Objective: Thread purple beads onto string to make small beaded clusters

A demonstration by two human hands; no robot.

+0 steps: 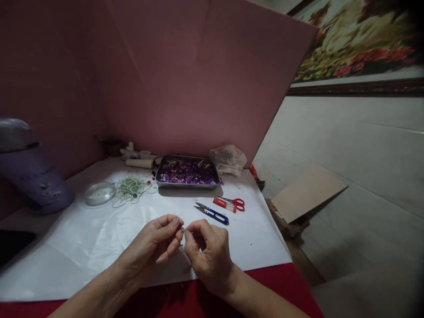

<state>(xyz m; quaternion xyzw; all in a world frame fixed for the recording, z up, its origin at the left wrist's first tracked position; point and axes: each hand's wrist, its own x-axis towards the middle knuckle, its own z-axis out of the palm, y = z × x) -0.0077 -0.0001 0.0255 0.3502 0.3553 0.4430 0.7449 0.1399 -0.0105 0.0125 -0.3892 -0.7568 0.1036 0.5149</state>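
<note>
My left hand (pixel 159 240) and my right hand (pixel 210 251) meet fingertip to fingertip above the white sheet. Between the left thumb and forefinger is a tiny yellowish piece (pixel 182 229), too small to name. The right thumb and forefinger pinch right beside it; whatever they hold is hidden. Just beyond the right hand lie blue thread snips (pixel 212 213). Behind those are red-handled scissors (pixel 237 204) and a small red and white packet (pixel 224 204). Farther back, a metal tray (pixel 188 186) holds many purple, red and clear beads (pixel 188 171).
A tangle of green thread (pixel 132 187) and a round clear dish (pixel 99 193) lie on the left. A purple tumbler (pixel 38 176) stands at the far left. Behind are a white roll (pixel 139 163) and a plastic bag (pixel 228 159). Pink panels (pixel 185 88) enclose the back.
</note>
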